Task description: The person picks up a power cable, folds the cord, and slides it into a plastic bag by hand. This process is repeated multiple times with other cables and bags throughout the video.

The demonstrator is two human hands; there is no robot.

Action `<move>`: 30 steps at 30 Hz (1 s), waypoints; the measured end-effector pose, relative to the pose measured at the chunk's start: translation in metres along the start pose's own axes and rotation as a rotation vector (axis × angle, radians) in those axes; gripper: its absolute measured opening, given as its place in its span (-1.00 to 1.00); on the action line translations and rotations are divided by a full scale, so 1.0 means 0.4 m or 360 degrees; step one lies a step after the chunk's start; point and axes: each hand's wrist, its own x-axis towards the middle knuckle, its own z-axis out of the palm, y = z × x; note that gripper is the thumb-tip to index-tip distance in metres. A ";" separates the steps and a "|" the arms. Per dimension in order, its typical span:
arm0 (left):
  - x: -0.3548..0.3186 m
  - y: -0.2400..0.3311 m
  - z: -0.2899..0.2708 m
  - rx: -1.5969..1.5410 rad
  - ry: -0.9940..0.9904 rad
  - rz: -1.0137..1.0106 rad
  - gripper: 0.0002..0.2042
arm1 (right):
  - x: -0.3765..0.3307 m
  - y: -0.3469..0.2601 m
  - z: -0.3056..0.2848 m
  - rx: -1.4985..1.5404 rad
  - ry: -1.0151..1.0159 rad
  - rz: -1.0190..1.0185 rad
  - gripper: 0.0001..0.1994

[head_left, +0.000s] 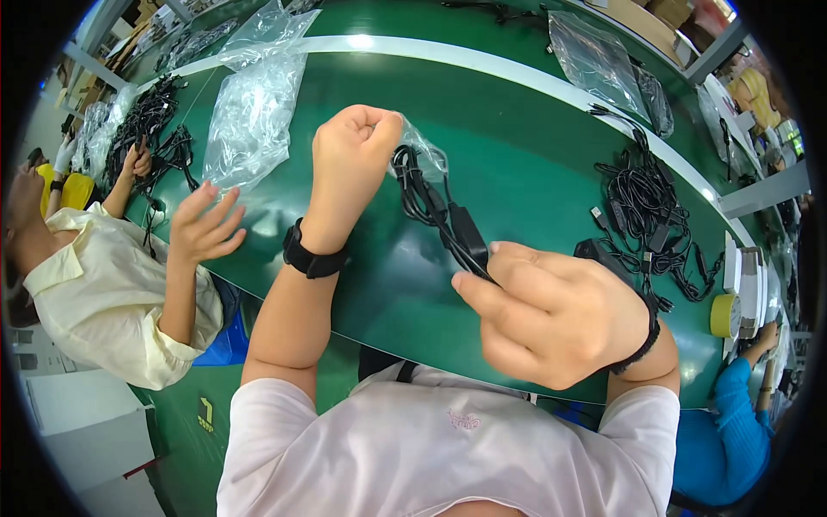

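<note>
My left hand (355,151) is closed on the edge of a small clear plastic bag (425,153), raised above the green table. In front of me, a bundled black cable (438,211) with a flat box-shaped part hangs between my two hands. Its upper loops lie at the mouth of the bag, partly behind the plastic. My right hand (560,314) pinches the cable's lower end between thumb and fingers. Black bands circle both wrists. The fingers of my left hand hide where the bag is gripped.
A tangled heap of black cables (642,202) lies on the right of the green table (534,189), with a yellow tape roll (725,315) nearby. Clear bags (254,116) are stacked far left. A co-worker's hand (207,224) is close on my left; a person in blue (728,439) sits right.
</note>
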 end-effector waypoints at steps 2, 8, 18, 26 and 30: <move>-0.009 0.012 0.004 0.0008 -0.0044 0.0002 -0.83 | -0.004 0.009 -0.006 0.0016 -0.0122 0.0071 -0.81; -0.059 0.033 0.022 0.0051 -0.0405 0.0190 -0.85 | -0.045 0.076 0.034 0.0082 0.0313 0.0299 -0.82; -0.066 0.034 0.030 0.0024 -0.0453 0.0337 -0.85 | -0.070 0.134 0.046 0.0758 0.1161 0.1451 -0.80; -0.062 -0.003 0.044 0.0005 -0.0475 0.0519 -0.79 | -0.097 0.179 0.069 0.1571 0.1606 0.1982 -0.82; -0.060 0.002 0.042 0.0026 -0.0442 0.0567 -0.78 | -0.117 0.172 0.093 0.0638 0.0871 0.1227 -0.74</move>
